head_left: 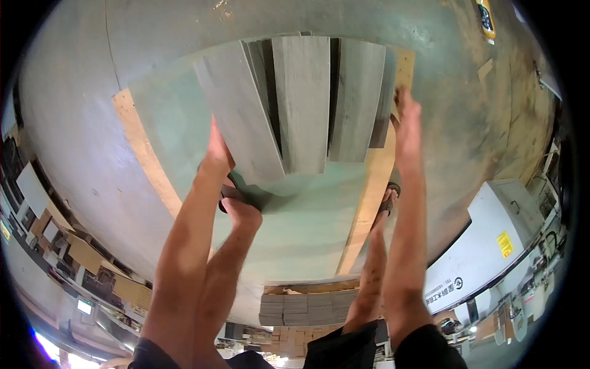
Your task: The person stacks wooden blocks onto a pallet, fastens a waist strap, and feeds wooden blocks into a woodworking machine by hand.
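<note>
Several grey wood-grain planks lie in side-by-side stacks in front of me: a left plank (243,111), a middle plank (301,101) and a right plank (359,98). Dark gaps run between them, and the left one is slanted. My left hand (218,146) is at the outer long edge of the left plank, fingers stretched out along it; its palm side is hidden. Beyond the right stack, my right hand (409,126) hovers with fingers apart, a little blurred. It holds nothing and appears apart from the planks.
Beneath the planks is a green board (295,234) with wooden strips, one strip (147,150) at left. My feet stand either side, the left foot (239,209) on the board. Behind me are stacked grey planks (307,309); a white machine (485,240) stands right.
</note>
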A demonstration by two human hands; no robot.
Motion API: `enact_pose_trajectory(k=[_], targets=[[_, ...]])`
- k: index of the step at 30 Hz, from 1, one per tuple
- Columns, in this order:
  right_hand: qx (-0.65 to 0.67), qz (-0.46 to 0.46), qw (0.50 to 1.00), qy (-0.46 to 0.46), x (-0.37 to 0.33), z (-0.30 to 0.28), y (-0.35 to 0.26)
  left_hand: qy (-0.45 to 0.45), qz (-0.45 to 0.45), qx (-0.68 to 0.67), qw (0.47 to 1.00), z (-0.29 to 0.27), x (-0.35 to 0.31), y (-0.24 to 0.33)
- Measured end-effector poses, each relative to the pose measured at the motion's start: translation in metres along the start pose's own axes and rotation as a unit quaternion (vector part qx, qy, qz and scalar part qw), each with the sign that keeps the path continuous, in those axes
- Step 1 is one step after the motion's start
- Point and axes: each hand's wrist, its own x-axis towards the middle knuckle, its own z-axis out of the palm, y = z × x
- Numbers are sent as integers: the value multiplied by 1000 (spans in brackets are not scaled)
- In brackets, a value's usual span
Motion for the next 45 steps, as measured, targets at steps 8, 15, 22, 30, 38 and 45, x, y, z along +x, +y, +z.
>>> enact_pose_trajectory(k=[8, 15, 22, 30, 38, 45], targets=[[61, 166, 981, -79, 27, 24, -30, 11, 14, -13, 1000, 8, 4, -9], [79, 159, 984, -24, 27, 33, -21, -2, 5, -3, 1000, 4, 10, -11], [72, 125, 990, -6, 30, 36, -23, -15, 1, 1, 1000, 7, 10, -7], [-149, 16, 986, 74, 23, 24, -40, 22, 16, -20, 999, 44, -20, 33], [-410, -145, 896, 91, -32, 125, -80, 58, 275, 264, 923, 60, -71, 50], [-337, -107, 925, 139, -37, 148, -71, 222, 275, 439, 826, 100, -84, 31]])
